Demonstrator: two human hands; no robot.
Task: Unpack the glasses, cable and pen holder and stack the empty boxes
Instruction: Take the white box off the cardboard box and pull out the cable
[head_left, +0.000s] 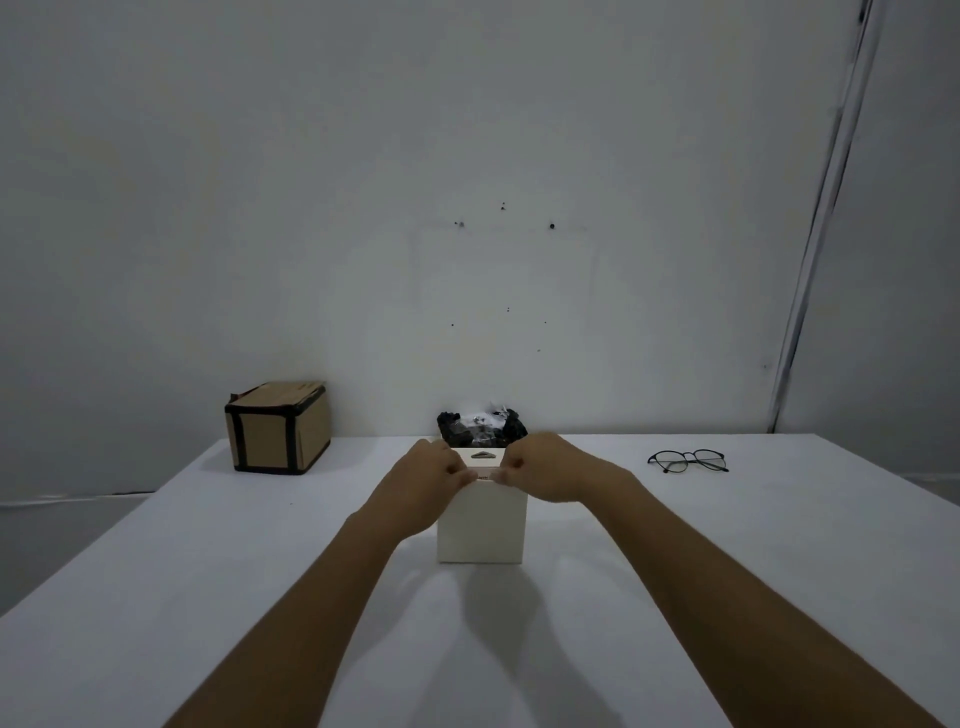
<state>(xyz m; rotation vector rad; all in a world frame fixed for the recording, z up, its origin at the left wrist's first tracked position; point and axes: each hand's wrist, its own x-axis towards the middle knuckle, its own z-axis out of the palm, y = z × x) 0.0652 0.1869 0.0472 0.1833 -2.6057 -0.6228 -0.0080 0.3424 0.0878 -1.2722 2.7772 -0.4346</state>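
A small white box (480, 525) stands upright in the middle of the white table (156, 597). My left hand (428, 478) and my right hand (545, 467) pinch its top edge from either side, just below a hang tab with a triangular hole. Black-framed glasses (687, 460) lie unpacked on the table to the right. Directly behind the white box sits a black bundle (482, 428) wrapped in clear plastic; I cannot tell what it is. A brown cardboard box with black tape along its edges (278, 428) stands closed at the back left.
A plain grey wall (467, 208) rises right behind the table's far edge. A dark vertical strip (815, 249) runs down the wall at the right. The floor shows beyond the table's left edge.
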